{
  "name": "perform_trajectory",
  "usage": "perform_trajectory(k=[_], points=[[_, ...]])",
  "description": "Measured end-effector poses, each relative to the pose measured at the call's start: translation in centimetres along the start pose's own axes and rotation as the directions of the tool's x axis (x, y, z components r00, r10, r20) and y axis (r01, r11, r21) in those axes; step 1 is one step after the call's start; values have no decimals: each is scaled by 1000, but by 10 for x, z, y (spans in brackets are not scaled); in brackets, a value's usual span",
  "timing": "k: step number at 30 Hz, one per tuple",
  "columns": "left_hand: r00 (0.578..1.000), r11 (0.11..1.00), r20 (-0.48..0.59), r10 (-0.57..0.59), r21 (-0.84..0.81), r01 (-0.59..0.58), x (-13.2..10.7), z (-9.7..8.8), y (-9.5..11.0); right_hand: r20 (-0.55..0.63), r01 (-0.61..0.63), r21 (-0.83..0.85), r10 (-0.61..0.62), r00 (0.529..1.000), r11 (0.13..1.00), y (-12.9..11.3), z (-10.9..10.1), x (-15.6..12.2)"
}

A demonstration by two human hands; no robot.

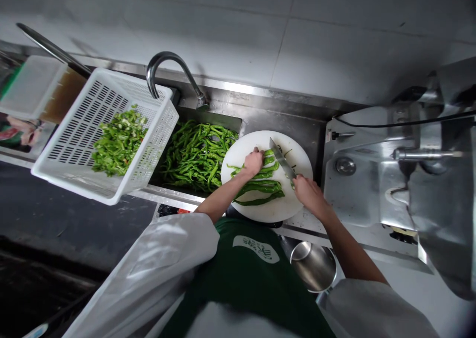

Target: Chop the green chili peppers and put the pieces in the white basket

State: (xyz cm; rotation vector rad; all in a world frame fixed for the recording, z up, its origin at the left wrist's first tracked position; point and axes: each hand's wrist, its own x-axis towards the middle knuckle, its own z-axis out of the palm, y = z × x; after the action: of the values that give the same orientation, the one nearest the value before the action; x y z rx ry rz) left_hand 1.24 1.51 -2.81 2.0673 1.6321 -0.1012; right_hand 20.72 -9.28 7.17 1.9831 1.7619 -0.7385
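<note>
On a round white cutting board (293,206) lie several long green peppers (260,187), side by side. My left hand (254,161) presses down on the upper ones, its fingers curled over them. In my right hand (308,193) is the handle of a kitchen knife (283,159); the blade slants up and left, right beside the pepper ends near my left fingertips. Small trimmed bits lie on the board to the right of the blade. My left fingertips are partly hidden.
Left of the board, a sink basin is filled with whole green peppers (201,154) below a curved faucet (169,55). A white plastic basket (70,164) holds cut green peppers (119,142). A metal machine (439,174) stands at right, a steel pot (314,268) below the counter.
</note>
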Motion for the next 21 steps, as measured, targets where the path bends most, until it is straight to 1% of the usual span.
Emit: perform_trajectory(k=[3, 7, 9, 11, 13, 14, 16, 17, 19, 21], points=[[999, 999, 0, -33, 30, 33, 0, -2, 3, 19, 26, 8, -27, 999, 1000, 5, -4, 3], [996, 996, -26, -83, 41, 84, 0, -3, -3, 66, 39, 5, -39, 997, 999, 32, 2, -18], [994, 994, -44, -97, 39, 98, -2, -3, -10, 79, 31, -11, -30, 996, 999, 46, 9, -33], [994, 994, -62, -85, 56, 89, -5, -6, -15, 64, 27, -8, -27, 998, 1000, 58, 19, -47], [993, 996, -109, -43, 77, 51, -5, -12, -15, 14, 1, 37, -2, 1000, 999, 67, 33, -60], [990, 997, -138, -11, 80, 22, -2, -15, -13, -22, -32, 74, 34, 999, 997, 71, 41, -67], [985, 997, -163, 62, 64, -53, 9, -20, -1, -103, -126, 180, 146, 984, 976, 79, 61, -83], [984, 995, -151, 96, 48, -90, 17, -22, 8, -134, -176, 247, 213, 968, 953, 83, 72, -91], [985, 989, -89, 149, 31, -146, 32, -22, 33, -149, -262, 390, 341, 928, 883, 90, 93, -109], [983, 981, -2, 182, 62, -181, 39, -15, 63, -113, -325, 506, 435, 893, 799, 97, 114, -127]])
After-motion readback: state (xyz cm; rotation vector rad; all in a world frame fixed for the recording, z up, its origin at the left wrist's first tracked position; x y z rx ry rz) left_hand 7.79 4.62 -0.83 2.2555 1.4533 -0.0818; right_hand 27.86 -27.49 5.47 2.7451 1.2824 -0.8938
